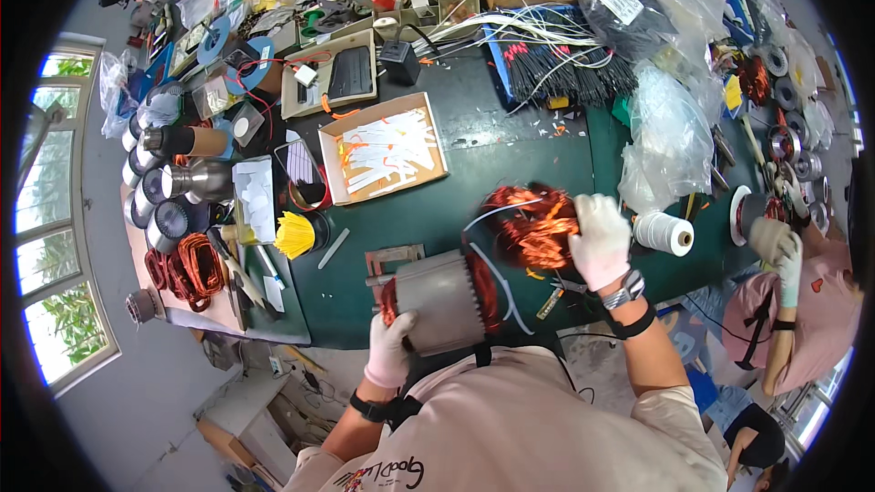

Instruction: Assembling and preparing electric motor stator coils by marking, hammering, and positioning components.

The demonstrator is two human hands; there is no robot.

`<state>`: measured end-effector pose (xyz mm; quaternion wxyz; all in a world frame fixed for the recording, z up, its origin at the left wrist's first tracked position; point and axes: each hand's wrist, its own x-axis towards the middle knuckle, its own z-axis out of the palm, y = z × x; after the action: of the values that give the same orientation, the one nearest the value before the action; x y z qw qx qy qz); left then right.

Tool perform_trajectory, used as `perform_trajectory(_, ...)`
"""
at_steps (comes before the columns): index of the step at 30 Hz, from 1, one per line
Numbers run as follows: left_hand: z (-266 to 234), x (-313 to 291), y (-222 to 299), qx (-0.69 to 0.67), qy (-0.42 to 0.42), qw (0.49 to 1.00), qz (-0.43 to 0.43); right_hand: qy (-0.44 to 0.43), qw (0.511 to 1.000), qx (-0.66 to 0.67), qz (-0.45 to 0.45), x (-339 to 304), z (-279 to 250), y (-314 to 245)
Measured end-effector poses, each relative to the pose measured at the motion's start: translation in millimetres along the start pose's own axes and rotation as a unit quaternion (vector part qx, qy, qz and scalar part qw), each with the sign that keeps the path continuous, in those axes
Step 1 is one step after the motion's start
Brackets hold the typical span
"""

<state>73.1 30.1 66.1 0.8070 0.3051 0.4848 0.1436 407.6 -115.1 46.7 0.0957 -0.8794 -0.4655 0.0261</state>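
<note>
A grey metal stator core (439,299) lies on its side at the table's near edge, with copper windings showing at both ends. My left hand (390,348), in a white glove, grips its left end, thumb on the outer shell. My right hand (601,235), gloved too, is closed on the right side of a loose bundle of copper wire coils (536,230). Its fingertips are partly hidden, and the bundle is slightly blurred. A pale blue-grey sleeve (499,281) curves between the core and the bundle. Behind the core sits a rusty metal bracket (387,258).
A white thread spool (663,233) lies right of my right hand. A yellow-handled tool (550,303) is near the edge. Beyond are a cardboard box (390,193) of white strips, yellow strips (293,234) in a cup, and plastic bags (670,141). A co-worker's gloved hand (788,264) is at right.
</note>
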Motion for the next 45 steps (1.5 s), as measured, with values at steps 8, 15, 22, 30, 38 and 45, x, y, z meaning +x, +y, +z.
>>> perform_trajectory(8,-83,-9,5,0.071,0.002,0.997,0.034,-0.129,0.980,0.129,0.080,-81,76,-68)
perform_trajectory(15,-121,34,13,0.085,-0.062,0.994,-0.028,-0.099,0.980,0.096,0.141,-111,143,-77)
perform_trajectory(22,-161,42,6,0.032,-0.081,0.995,-0.053,-0.084,0.978,0.055,0.183,-99,163,-71)
perform_trajectory(30,-267,110,-52,0.532,-0.195,0.815,0.120,-0.077,0.985,-0.016,0.153,-80,145,-34)
perform_trajectory(38,-306,124,-79,0.317,-0.321,0.890,0.069,-0.046,0.986,-0.025,0.160,-94,151,-6)
perform_trajectory(45,-287,117,-66,0.295,-0.278,0.914,0.026,-0.032,0.982,-0.042,0.180,-81,137,-4)
